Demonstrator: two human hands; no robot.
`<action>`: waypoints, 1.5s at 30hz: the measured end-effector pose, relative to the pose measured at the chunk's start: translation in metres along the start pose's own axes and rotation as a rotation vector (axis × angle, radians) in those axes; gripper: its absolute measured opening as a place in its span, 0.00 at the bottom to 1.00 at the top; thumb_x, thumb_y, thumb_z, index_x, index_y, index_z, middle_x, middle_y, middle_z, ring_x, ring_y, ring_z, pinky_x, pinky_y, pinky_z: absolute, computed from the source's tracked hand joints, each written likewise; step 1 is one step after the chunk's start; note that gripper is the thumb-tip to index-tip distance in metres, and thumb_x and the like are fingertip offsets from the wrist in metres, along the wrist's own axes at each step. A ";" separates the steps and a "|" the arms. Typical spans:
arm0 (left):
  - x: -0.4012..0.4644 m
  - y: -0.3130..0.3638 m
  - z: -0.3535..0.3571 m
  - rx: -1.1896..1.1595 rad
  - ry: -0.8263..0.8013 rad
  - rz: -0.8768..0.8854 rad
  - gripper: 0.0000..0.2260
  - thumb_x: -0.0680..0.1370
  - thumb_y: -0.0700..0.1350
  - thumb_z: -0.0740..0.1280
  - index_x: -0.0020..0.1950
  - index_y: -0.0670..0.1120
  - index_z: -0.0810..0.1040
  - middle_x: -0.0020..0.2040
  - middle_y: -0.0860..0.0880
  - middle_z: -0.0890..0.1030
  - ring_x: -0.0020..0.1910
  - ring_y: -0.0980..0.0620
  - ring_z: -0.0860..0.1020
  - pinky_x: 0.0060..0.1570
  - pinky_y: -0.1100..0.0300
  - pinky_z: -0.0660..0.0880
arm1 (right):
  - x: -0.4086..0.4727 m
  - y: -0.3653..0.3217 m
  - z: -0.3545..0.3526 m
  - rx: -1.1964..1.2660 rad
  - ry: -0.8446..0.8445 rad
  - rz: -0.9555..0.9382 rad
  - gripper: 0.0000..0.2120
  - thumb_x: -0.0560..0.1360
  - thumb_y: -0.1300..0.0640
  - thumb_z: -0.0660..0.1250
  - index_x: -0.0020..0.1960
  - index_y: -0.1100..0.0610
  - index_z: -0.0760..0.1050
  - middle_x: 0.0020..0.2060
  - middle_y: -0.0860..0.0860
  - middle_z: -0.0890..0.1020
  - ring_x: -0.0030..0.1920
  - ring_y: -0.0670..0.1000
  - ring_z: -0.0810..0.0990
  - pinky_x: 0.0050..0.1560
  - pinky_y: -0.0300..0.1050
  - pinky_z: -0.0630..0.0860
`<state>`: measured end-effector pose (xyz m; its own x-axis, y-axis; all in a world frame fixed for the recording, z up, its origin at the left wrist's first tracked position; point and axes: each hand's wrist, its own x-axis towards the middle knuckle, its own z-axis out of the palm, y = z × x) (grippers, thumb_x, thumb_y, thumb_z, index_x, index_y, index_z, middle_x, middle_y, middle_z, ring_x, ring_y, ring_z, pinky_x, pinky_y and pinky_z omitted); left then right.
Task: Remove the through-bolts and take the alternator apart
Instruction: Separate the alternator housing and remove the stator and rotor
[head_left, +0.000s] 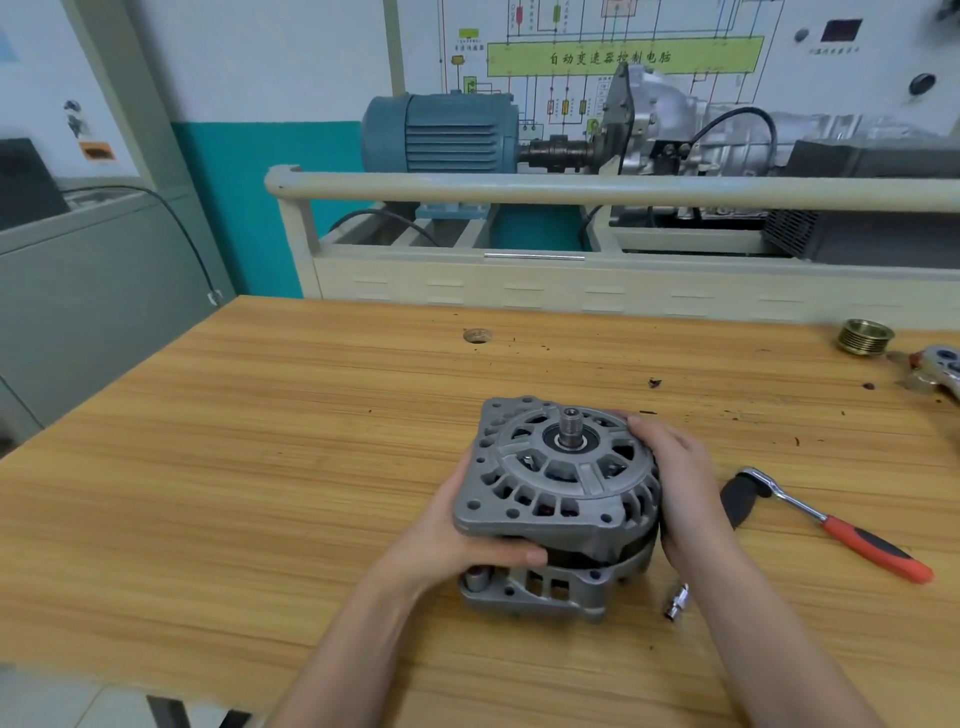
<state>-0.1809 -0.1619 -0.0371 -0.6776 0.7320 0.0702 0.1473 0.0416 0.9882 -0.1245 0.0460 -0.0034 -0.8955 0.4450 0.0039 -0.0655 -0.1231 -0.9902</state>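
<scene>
Both hands clamped on the alternator (558, 499) mid-bench — left hand (457, 540) curled round the near-left edge, thumb in the seam between housings; right hand (675, 483) gripping the right side. Shaft pointing up. Close by on the wooden workbench (208, 493): a socket (677, 603), a red-handled ratchet (831, 522), a brass pulley (865, 338) at the far right.

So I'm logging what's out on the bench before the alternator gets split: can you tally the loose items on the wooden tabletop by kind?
Alternator, gripped by left hand and right hand: 1
Ratchet wrench: 1
Socket: 1
Brass pulley: 1
Partly cropped metal part at the right edge: 1
Total: 5
</scene>
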 end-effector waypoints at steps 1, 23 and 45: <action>0.001 0.000 0.003 -0.003 0.035 0.007 0.49 0.56 0.54 0.82 0.71 0.43 0.63 0.63 0.51 0.79 0.63 0.54 0.76 0.61 0.59 0.73 | 0.000 0.002 -0.001 -0.007 -0.022 -0.005 0.08 0.77 0.54 0.65 0.48 0.52 0.83 0.41 0.50 0.86 0.40 0.49 0.85 0.41 0.44 0.76; 0.007 0.007 0.020 -0.028 0.280 0.126 0.39 0.53 0.64 0.78 0.58 0.48 0.72 0.52 0.63 0.82 0.53 0.64 0.79 0.48 0.72 0.74 | -0.013 0.025 -0.026 -0.385 -0.235 -0.479 0.60 0.44 0.38 0.81 0.71 0.49 0.63 0.62 0.41 0.75 0.64 0.46 0.75 0.65 0.53 0.72; 0.001 0.012 0.019 -0.030 0.147 0.233 0.32 0.64 0.51 0.74 0.62 0.43 0.67 0.59 0.58 0.80 0.60 0.59 0.77 0.57 0.64 0.74 | -0.018 0.030 -0.020 -0.269 -0.183 -0.770 0.53 0.48 0.43 0.83 0.68 0.54 0.66 0.66 0.54 0.72 0.67 0.55 0.72 0.67 0.49 0.70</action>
<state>-0.1663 -0.1475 -0.0278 -0.7254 0.6131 0.3129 0.2918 -0.1378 0.9465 -0.1016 0.0522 -0.0365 -0.7027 0.1638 0.6924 -0.6016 0.3828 -0.7011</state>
